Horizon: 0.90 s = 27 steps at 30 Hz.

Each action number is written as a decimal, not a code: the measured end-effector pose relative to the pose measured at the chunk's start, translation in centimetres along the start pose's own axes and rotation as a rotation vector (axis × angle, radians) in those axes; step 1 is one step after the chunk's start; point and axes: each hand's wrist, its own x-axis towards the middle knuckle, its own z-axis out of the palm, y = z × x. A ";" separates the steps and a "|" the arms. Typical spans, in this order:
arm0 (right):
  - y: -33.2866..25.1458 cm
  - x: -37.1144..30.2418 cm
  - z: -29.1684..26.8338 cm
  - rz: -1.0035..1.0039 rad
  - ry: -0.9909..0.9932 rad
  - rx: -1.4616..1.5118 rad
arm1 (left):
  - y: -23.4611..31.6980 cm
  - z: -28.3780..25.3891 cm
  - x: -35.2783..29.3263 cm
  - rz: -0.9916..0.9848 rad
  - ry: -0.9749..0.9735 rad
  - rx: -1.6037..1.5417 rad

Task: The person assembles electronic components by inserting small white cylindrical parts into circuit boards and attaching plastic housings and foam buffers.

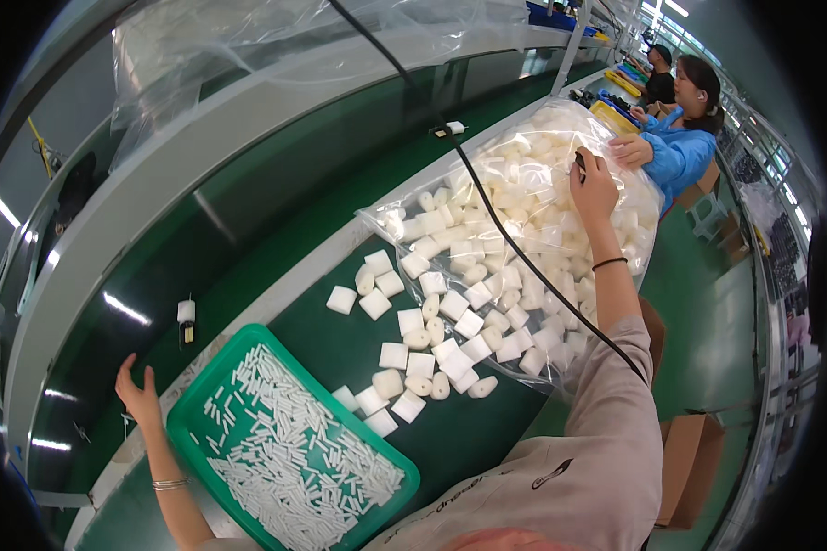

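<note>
My left hand (138, 392) reaches over the green conveyor belt, left of a green tray (182, 410). Its fingers are apart and nothing shows in them. My right hand (594, 188) is raised over a large clear plastic bag (641, 241), with its fingers closed on a small black object (580, 163) whose kind I cannot make out. White rounded blocks (420, 365), some showing small holes, fill the bag and spill from its mouth onto the green worktop. Many short white sticks (276, 459) lie loose in the tray.
On the belt lie a small white-and-yellow piece (186, 317) and another white piece (449, 129). A black cable (496, 213) hangs across the view. Beyond the bag a co-worker in a blue jacket (680, 154) has a hand at its far side. A cardboard box (685, 468) stands at right.
</note>
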 end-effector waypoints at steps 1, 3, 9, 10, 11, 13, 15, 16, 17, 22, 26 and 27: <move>0.0 -0.2 0.2 -0.012 -0.007 -0.002 | 0.1 -0.4 0.3 -0.011 -0.009 -0.077; -0.1 -0.8 1.1 0.224 -0.044 0.774 | 0.9 -0.9 1.0 -0.124 -0.055 -0.194; -15.2 -7.8 -5.0 0.926 -1.406 2.100 | -1.3 0.1 0.7 0.108 -0.164 0.291; -17.3 -9.2 -5.2 0.924 -1.507 2.230 | -0.8 0.4 0.8 0.111 -0.181 0.326; -19.6 -10.5 -5.8 0.986 -1.627 2.311 | -0.3 0.8 0.9 0.110 -0.201 0.361; -23.0 -12.6 -6.7 0.958 -1.825 2.434 | 2.4 1.8 1.3 0.146 -0.220 0.347; -26.1 -14.3 -8.7 0.953 -1.878 2.345 | 4.7 1.9 1.5 0.263 -0.141 0.250; -27.3 -15.2 -9.0 1.000 -2.021 2.389 | 6.2 1.5 1.2 0.279 -0.119 0.166; -28.2 -16.1 -9.2 1.019 -2.131 2.456 | 8.3 1.0 0.9 0.302 -0.096 0.068; -32.9 -19.2 -10.7 1.158 -2.336 2.424 | 17.0 -5.3 -4.0 0.545 -0.304 -0.468; -35.8 -21.6 -12.1 1.212 -2.521 2.291 | 17.2 -8.9 -7.2 0.483 -0.380 -0.595; -36.3 -21.9 -12.6 1.205 -2.583 2.237 | 16.7 -9.4 -7.4 0.473 -0.376 -0.588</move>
